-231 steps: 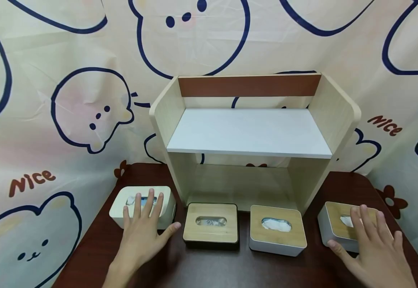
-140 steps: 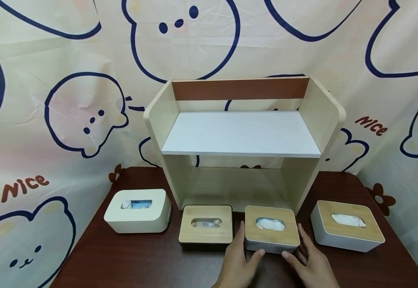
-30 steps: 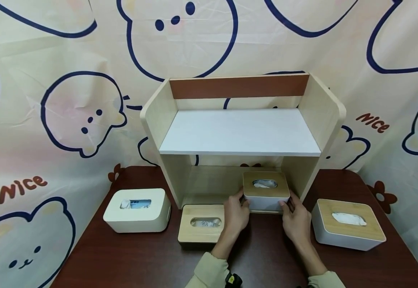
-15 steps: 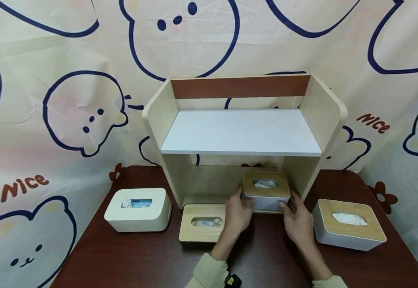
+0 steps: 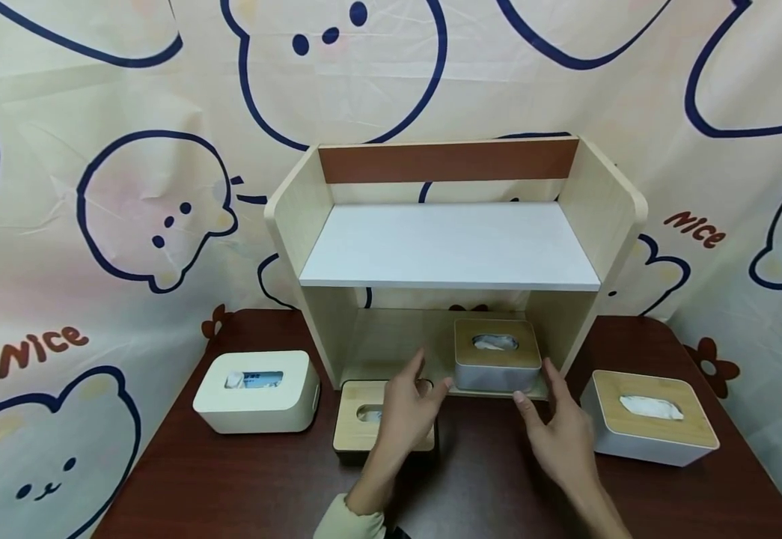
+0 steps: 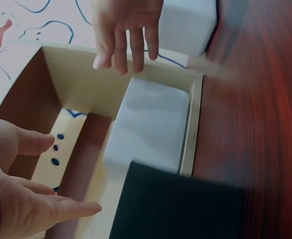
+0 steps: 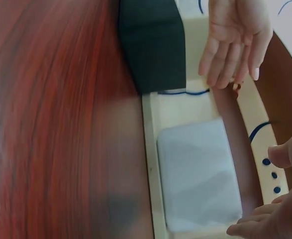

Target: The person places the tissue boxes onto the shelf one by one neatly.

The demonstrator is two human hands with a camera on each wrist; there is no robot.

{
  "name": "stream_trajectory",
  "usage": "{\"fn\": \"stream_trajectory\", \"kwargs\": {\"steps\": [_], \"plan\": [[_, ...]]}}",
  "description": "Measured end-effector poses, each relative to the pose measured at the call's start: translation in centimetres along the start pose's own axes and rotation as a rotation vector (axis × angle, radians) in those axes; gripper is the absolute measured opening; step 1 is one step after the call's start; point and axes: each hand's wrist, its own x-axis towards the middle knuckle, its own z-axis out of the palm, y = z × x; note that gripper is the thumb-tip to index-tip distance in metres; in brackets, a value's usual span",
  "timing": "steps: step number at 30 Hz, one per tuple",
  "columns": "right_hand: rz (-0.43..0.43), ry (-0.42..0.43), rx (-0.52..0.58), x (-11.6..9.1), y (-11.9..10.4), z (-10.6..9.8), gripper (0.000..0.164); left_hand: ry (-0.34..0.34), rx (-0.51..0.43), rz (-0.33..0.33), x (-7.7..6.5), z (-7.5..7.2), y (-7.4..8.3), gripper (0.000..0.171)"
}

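Observation:
A tissue box [image 5: 497,363] with a wooden lid and pale grey sides sits on the lower level of the small shelf unit [image 5: 454,247], at its right side. My left hand [image 5: 404,408] is off the box, to its left, above the black-sided tissue box [image 5: 350,419] with a wooden lid, partly hiding it. My right hand [image 5: 559,430] hovers by the shelved box's front right corner, thumb and fingers spread. In the left wrist view the pale box side [image 6: 150,124] shows between both hands, and neither grips it.
A cream tissue box [image 5: 256,412] stands on the dark wood table [image 5: 229,486] at left. Another wooden-lidded white tissue box [image 5: 667,442] is at right, close to my right hand. The shelf unit's upper board [image 5: 451,247] is white. A patterned cloth [image 5: 162,90] hangs behind.
Seconds ago the wooden-lidded grey box stood on the table; both hands then held it on the lower shelf. Now both hands have let go, the left moving left and the right drawing slightly back.

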Motion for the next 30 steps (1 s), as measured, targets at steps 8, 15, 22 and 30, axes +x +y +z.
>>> {"fn": "stream_trajectory", "kwargs": {"steps": [8,15,22,30], "plan": [[-0.047,-0.083,0.1,-1.5,-2.5,1.1,0.071,0.051,0.042,-0.012,-1.6,-3.4,-1.0,0.076],[-0.098,-0.167,0.109,-1.9,-3.2,2.7,0.073,0.11,0.125,-0.018,-2.6,-5.7,-2.4,0.077],[-0.108,-0.274,0.105,-2.0,-3.1,4.4,0.087,0.141,0.16,0.028,-3.3,-7.8,-4.2,0.084],[-0.06,-0.397,0.091,-2.2,-3.1,6.0,0.108,0.138,0.178,-0.02,-4.8,-9.2,-6.1,0.098]]}}
